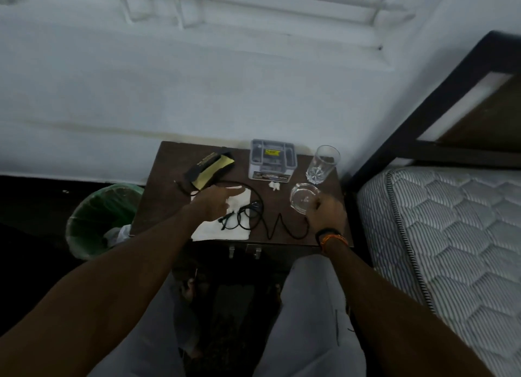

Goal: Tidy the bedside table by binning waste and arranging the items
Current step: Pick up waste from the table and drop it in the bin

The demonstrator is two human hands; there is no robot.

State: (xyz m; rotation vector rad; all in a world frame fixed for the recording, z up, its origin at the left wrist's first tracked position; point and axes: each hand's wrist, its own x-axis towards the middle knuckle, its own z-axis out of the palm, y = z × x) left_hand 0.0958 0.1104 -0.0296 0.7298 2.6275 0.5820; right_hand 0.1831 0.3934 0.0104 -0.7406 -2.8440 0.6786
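Observation:
On the dark wooden bedside table (163, 204) lie a white tissue sheet (225, 227), a tangled black cable (253, 216), a small crumpled white scrap (274, 185), a black-and-yellow case (210, 168), a clear plastic organiser box (272, 159), a tall glass (322, 164) and a low glass ashtray (303, 197). My left hand (214, 203) hovers open over the tissue, fingers pointing right. My right hand (327, 213) is closed at the ashtray's near right rim, and the cable's end runs up to it. Which of the two it grips is unclear.
A green-lined waste bin (98, 221) with some white waste inside stands on the floor left of the table. A bed with a quilted mattress (451, 235) and dark frame (423, 117) is on the right. A white wall is behind the table.

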